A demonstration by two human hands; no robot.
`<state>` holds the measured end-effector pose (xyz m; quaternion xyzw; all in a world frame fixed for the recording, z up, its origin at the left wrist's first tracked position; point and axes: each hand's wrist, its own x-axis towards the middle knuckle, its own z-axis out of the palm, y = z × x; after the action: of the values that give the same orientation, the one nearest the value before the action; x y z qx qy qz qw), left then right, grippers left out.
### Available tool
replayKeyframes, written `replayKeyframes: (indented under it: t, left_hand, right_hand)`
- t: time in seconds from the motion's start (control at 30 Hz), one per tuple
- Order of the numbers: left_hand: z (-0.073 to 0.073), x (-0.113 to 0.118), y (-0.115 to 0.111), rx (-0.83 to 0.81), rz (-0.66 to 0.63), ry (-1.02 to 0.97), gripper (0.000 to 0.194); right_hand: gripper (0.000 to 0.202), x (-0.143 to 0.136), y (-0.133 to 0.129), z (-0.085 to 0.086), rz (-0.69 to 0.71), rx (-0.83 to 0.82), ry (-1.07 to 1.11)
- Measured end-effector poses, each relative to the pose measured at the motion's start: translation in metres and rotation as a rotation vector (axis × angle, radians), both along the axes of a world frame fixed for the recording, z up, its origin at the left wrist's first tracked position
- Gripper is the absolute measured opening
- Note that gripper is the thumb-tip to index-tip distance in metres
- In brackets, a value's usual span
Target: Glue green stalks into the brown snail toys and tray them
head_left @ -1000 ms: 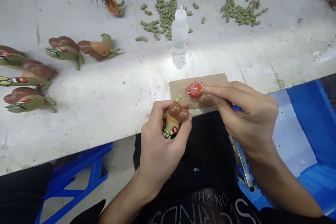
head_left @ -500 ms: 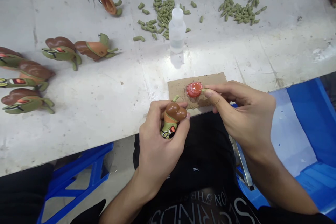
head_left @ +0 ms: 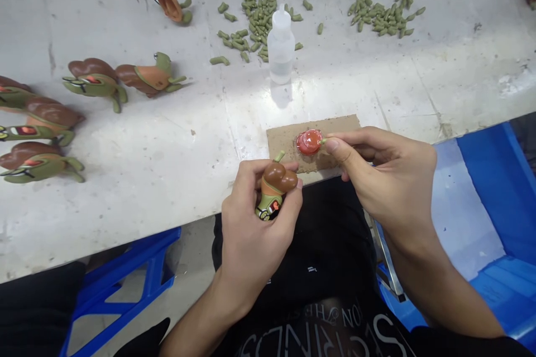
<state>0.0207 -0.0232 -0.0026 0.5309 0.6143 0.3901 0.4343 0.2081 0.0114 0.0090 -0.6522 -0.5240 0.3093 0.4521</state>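
My left hand (head_left: 255, 217) is closed around a toy figure (head_left: 278, 178) with a brown shell, an orange band and a green head wearing glasses. The head points down toward me, and one green limb sticks up from the shell. Between the thumb and forefinger of my right hand (head_left: 372, 167) is a small green toy limb (head_left: 324, 141), mostly hidden by the fingertips. Its tip meets the edge of a small red dish (head_left: 309, 141) holding glossy liquid. Under the dish lies a piece of brown cardboard (head_left: 285, 139) at the table's near edge.
Behind the cardboard stands a translucent squeeze bottle (head_left: 281, 47). Green limbs form one pile (head_left: 260, 19) around it and another pile (head_left: 383, 17) farther right. Several toy figures (head_left: 94, 78) lie at left, near an orange part (head_left: 170, 5). A blue bin (head_left: 489, 195) sits at right.
The green limb's tip has shifted slightly left onto the red dish's edge, with my right hand moving along. My left hand keeps the toy figure in nearly the same place.
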Motion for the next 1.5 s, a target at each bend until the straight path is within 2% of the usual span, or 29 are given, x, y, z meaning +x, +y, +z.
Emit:
replayKeyframes:
  t: [0.17,0.23,0.3,0.43,0.5,0.6,0.7,0.8,1.07,1.3,1.5]
  left_hand:
    - [0.004,0.0,0.002,-0.008,0.022,-0.031,0.023]
    - [0.007,-0.002,0.003,0.008,0.02,-0.046,0.026]
    - [0.009,-0.005,0.004,-0.009,-0.037,-0.121,0.023]
    - [0.009,-0.008,0.006,-0.111,-0.171,-0.388,0.005]
    - [0.009,-0.008,0.008,-0.147,-0.192,-0.473,0.007]
    - [0.011,-0.005,0.012,-0.179,-0.213,-0.508,0.015]
    - [0.015,-0.004,0.015,-0.198,-0.221,-0.484,0.021]
    - [0.017,-0.004,0.016,-0.195,-0.23,-0.467,0.019]
    - [0.016,-0.003,0.016,-0.171,-0.243,-0.432,0.015]
    - [0.017,-0.003,0.017,-0.16,-0.245,-0.432,0.019]
    - [0.015,-0.002,0.018,-0.163,-0.249,-0.419,0.017]
  right_hand:
    - [0.015,0.003,-0.004,0.008,-0.066,0.023,-0.038]
    - [0.017,0.005,-0.008,0.013,-0.085,0.027,0.001]
    - [0.019,0.006,-0.012,0.018,-0.081,0.004,0.1]
    - [0.013,0.007,-0.021,0.021,0.055,-0.114,0.365]
    - [0.009,0.007,-0.024,0.02,0.121,-0.166,0.47]
    - [0.007,0.007,-0.026,0.018,0.14,-0.202,0.558]
    - [0.006,0.008,-0.027,0.019,0.114,-0.227,0.562]
    - [0.009,0.009,-0.028,0.022,0.119,-0.219,0.524]
    - [0.014,0.009,-0.029,0.023,0.114,-0.226,0.468]
    - [0.015,0.009,-0.028,0.023,0.117,-0.233,0.481]
    - [0.011,0.009,-0.031,0.023,0.102,-0.219,0.387]
